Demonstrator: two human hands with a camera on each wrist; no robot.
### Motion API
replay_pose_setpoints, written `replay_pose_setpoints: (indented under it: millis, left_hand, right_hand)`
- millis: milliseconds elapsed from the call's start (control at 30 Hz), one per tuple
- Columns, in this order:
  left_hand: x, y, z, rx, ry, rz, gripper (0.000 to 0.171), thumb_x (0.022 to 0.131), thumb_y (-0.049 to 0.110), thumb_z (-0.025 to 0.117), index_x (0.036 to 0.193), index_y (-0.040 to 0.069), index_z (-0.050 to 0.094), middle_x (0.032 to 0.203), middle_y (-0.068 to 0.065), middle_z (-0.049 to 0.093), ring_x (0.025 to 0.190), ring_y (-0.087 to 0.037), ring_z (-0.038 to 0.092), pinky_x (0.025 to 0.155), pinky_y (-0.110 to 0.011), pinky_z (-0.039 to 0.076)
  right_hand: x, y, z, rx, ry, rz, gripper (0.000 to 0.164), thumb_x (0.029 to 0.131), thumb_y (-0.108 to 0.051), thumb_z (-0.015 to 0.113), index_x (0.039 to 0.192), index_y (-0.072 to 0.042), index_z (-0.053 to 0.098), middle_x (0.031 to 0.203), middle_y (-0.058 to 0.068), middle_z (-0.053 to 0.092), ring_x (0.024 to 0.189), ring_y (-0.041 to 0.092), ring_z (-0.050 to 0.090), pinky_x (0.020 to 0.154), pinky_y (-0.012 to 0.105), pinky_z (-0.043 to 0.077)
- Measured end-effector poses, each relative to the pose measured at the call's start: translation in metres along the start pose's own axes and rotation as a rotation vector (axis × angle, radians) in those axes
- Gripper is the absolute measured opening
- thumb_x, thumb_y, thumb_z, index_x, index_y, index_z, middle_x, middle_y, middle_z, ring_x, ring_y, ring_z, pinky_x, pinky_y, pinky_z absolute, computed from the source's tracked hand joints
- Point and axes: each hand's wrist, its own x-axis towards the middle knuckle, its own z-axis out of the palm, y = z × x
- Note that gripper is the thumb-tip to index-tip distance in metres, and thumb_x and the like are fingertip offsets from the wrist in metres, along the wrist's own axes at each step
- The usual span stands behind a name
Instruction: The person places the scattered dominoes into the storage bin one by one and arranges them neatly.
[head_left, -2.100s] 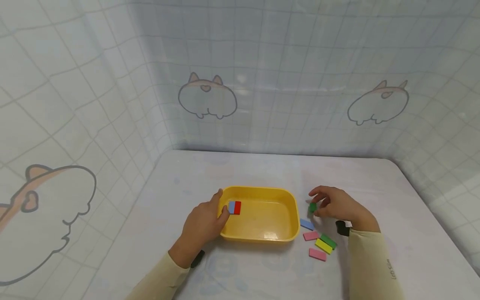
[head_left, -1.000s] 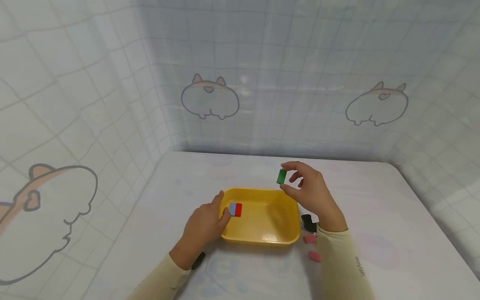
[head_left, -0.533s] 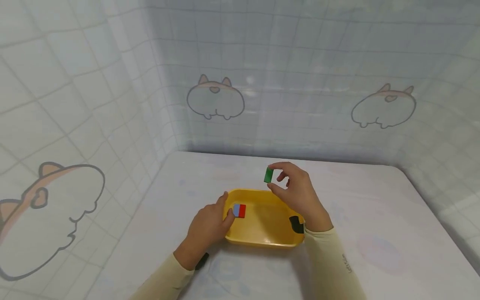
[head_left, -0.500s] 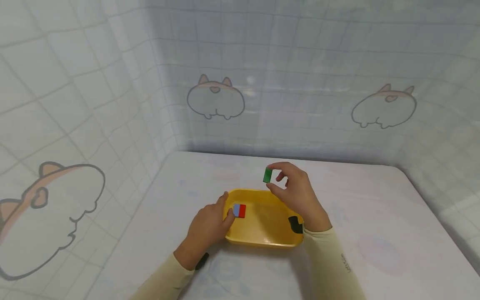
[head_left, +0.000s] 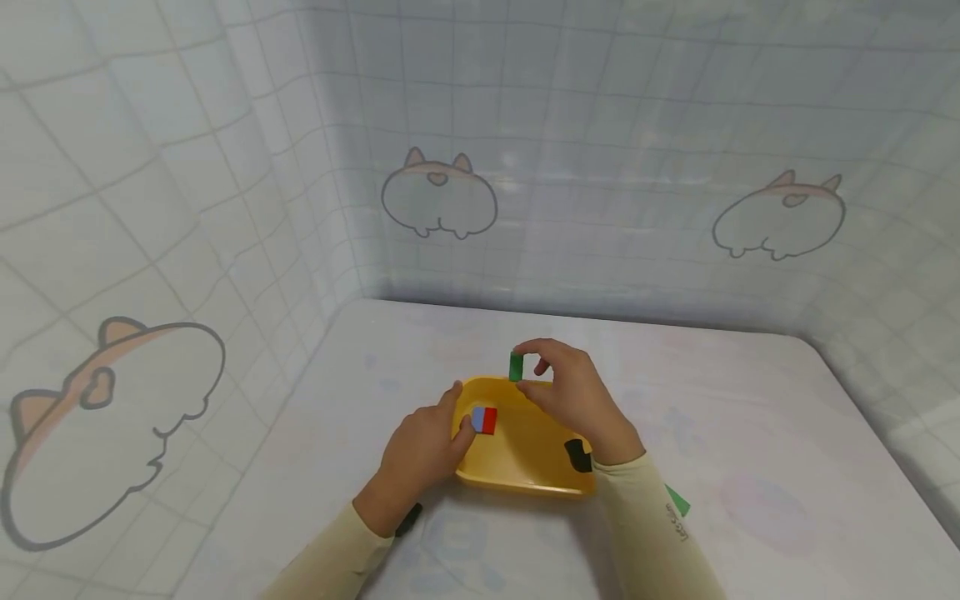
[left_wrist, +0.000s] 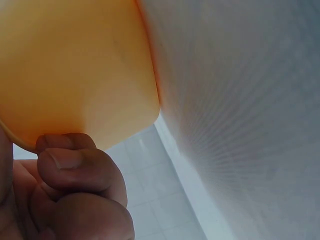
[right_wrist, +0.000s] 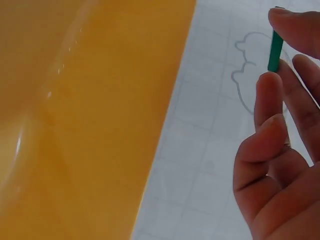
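Green block (head_left: 516, 367): pinched by right hand (head_left: 573, 398) near yellow tray's (head_left: 517, 482) far rim.
Tray: gripped by left hand (head_left: 422, 446), right end hidden.
Tray floor: red block (head_left: 491, 421), blue block (head_left: 478, 419).
Other green block (head_left: 678, 500): mostly behind sleeve (head_left: 648, 525).

Rm over mid tray (head_left: 521, 454) btwn L hand (head_left: 423, 446) & R hand (head_left: 573, 398), but red/blue blks (head_left: 489, 420) obstruct its L end.

White gridded walls (head_left: 600, 92), probably sheeting, with cartoon animals (head_left: 439, 198), behind and beside a pale table (head_left: 750, 417).
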Motion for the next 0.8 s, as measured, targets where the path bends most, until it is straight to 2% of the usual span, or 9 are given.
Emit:
replay_pose_setpoints:
  millis: [167, 333, 433, 633, 700, 800]
  left_hand:
    - [0.001, 0.001, 0.002, 0.008, 0.022, 0.013, 0.062, 0.104, 0.035, 0.062, 0.155, 0.001, 0.05, 0.057, 0.003, 0.043, 0.048, -0.016, 0.042, 0.052, -0.031, 0.044]
    - [0.003, 0.001, 0.003, 0.001, 0.015, 0.01, 0.063, 0.104, 0.036, 0.061, 0.155, 0.001, 0.05, 0.058, 0.003, 0.044, 0.05, -0.016, 0.044, 0.054, -0.032, 0.045]
    - [0.003, 0.001, 0.002, 0.002, 0.005, 0.007, 0.063, 0.104, 0.037, 0.059, 0.155, 0.001, 0.049, 0.058, 0.002, 0.044, 0.05, -0.016, 0.045, 0.054, -0.032, 0.045]
    - [0.004, 0.001, 0.0, 0.011, 0.014, 0.013, 0.063, 0.104, 0.036, 0.06, 0.154, 0.0, 0.05, 0.059, 0.002, 0.044, 0.051, -0.016, 0.045, 0.051, -0.031, 0.042]
    - [0.004, 0.002, -0.001, -0.001, 0.01, 0.01, 0.063, 0.104, 0.036, 0.06, 0.155, 0.0, 0.049, 0.059, 0.002, 0.045, 0.051, -0.016, 0.045, 0.05, -0.032, 0.042]
    - [0.005, 0.002, -0.002, -0.002, 0.007, 0.005, 0.063, 0.104, 0.036, 0.06, 0.155, 0.001, 0.049, 0.06, 0.002, 0.045, 0.052, -0.016, 0.045, 0.05, -0.031, 0.042]
  right_hand:
    - [0.003, 0.001, 0.006, 0.001, -0.083, -0.004, 0.042, 0.088, -0.017, 0.088, 0.126, -0.021, 0.071, 0.115, -0.008, 0.071, 0.088, 0.013, 0.063, 0.07, 0.029, 0.056]
    - [0.005, 0.002, 0.011, -0.005, -0.173, 0.032, 0.041, 0.088, -0.017, 0.088, 0.125, -0.021, 0.073, 0.111, -0.01, 0.071, 0.086, 0.018, 0.063, 0.069, 0.03, 0.055]
    - [0.006, 0.002, 0.015, -0.023, -0.23, 0.031, 0.041, 0.087, -0.015, 0.087, 0.124, -0.02, 0.073, 0.11, -0.009, 0.071, 0.087, 0.02, 0.064, 0.071, 0.03, 0.055]
    - [0.01, 0.004, 0.024, -0.084, -0.304, 0.009, 0.04, 0.084, -0.011, 0.085, 0.122, -0.017, 0.073, 0.105, -0.004, 0.073, 0.078, 0.016, 0.061, 0.068, 0.029, 0.054]
    - [0.011, 0.004, 0.025, -0.105, -0.322, 0.008, 0.04, 0.084, -0.01, 0.085, 0.122, -0.016, 0.074, 0.108, -0.004, 0.074, 0.08, 0.015, 0.062, 0.073, 0.029, 0.055]
    - [0.013, 0.005, 0.027, -0.142, -0.36, 0.021, 0.039, 0.085, -0.012, 0.085, 0.123, -0.016, 0.075, 0.112, -0.004, 0.075, 0.092, 0.016, 0.066, 0.086, 0.032, 0.056]
